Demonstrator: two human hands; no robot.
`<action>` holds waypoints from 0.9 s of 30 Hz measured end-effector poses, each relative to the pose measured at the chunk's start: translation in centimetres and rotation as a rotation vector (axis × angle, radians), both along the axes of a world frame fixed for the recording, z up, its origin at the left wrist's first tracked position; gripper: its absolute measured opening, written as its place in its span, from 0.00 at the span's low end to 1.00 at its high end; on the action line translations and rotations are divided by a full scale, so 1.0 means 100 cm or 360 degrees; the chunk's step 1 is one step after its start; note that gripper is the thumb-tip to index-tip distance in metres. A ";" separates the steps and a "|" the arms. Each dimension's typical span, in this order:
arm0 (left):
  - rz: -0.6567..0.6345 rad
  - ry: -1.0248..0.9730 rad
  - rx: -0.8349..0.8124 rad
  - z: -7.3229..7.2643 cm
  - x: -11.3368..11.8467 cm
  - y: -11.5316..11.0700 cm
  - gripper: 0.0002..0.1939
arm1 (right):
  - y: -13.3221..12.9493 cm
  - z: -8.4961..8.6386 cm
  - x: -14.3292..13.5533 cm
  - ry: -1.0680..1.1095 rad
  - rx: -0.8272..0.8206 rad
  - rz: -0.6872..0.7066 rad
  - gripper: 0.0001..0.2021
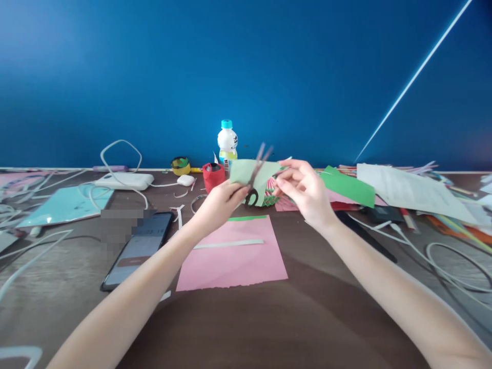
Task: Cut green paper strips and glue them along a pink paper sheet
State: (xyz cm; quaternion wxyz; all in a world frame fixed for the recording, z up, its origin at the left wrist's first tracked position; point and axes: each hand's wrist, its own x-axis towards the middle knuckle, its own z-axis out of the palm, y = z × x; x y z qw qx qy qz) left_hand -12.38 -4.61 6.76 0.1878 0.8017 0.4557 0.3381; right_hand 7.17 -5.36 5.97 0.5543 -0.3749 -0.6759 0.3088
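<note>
My left hand (225, 200) is closed on a light green piece of paper (240, 171), held up above the table. A pair of scissors (251, 197) with black handles lies against the paper by my left thumb, its blurred blades pointing up past the top edge. At the paper's right corner is my right hand (303, 187), fingers bent and closed at the edge. Behind the hands a pink and green pleated paper piece (270, 192) partly shows. Below lies a pink sheet (234, 264) with a pale paper strip (230, 244) across it.
A phone (140, 251) rests left of the pink sheet. At the back stand a bottle (227, 141), a red roll (213, 177) and a yellow tape roll (180, 166). White cables (442, 256) and papers (411, 189) spread over the right; a power bank (125, 181) sits left.
</note>
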 end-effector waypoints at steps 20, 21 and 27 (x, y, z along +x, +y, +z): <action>-0.0008 -0.0315 -0.0042 -0.014 0.025 -0.019 0.17 | -0.013 -0.031 -0.034 -0.0456 0.0230 -0.0293 0.18; -0.0021 -0.0314 -0.0051 -0.013 0.024 -0.018 0.19 | -0.013 -0.030 -0.033 -0.0424 0.0209 -0.0273 0.18; 0.0189 -0.0158 0.0002 -0.007 0.006 -0.003 0.12 | -0.005 -0.022 -0.024 -0.0096 -0.0092 -0.0088 0.14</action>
